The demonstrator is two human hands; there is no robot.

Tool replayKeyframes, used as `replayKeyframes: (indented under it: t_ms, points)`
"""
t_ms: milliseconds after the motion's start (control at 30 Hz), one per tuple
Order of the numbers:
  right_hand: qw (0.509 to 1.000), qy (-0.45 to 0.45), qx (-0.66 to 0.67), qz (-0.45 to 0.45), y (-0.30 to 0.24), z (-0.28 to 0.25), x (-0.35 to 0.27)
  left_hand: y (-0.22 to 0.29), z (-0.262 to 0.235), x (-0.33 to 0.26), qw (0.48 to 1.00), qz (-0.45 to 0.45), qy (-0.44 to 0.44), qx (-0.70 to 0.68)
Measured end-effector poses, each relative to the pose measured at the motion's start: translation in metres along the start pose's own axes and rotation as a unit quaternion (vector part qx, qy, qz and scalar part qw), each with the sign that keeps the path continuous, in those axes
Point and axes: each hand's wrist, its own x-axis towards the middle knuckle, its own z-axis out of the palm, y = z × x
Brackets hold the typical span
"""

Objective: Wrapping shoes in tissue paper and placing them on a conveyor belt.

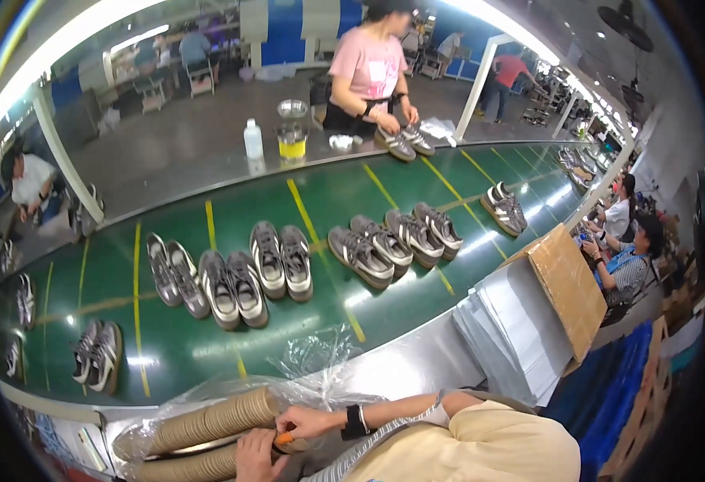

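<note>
Both hands work at the near table edge: the right hand [308, 420] pinches a small orange piece [286, 439], and the left hand [257, 456] curls beside it, touching the stacked brown paper discs [212, 423] in their clear plastic bag [320, 353]. Beyond, pairs of grey sneakers [280, 261] lie on the green conveyor belt [328, 201]. A cardboard sheet [571, 285] leans over white sheets [513, 329] at right.

A single head-worn fisheye looks down and forward from close above the hands at the lower edge, across the green conveyor belt [320, 201] filling mid-frame.
</note>
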Motion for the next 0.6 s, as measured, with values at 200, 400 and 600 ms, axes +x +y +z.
replayKeyframes:
  t_ms: [200, 400, 600]
  points:
    - [0.99, -0.003, 0.138, 0.002, 0.016, 0.029, -0.011, -0.007, 0.024, -0.004, 0.997, -0.001, 0.036, 0.068]
    - [0.993, 0.07, -0.022, -0.093, 0.009, 0.018, -0.01, -0.006, 0.022, -0.014, 0.996, -0.05, 0.05, 0.052]
    - [0.969, 0.066, 0.199, -0.129, -0.077, -0.058, -0.103, 0.04, 0.017, 0.041, 0.944, -0.11, 0.032, -0.309]
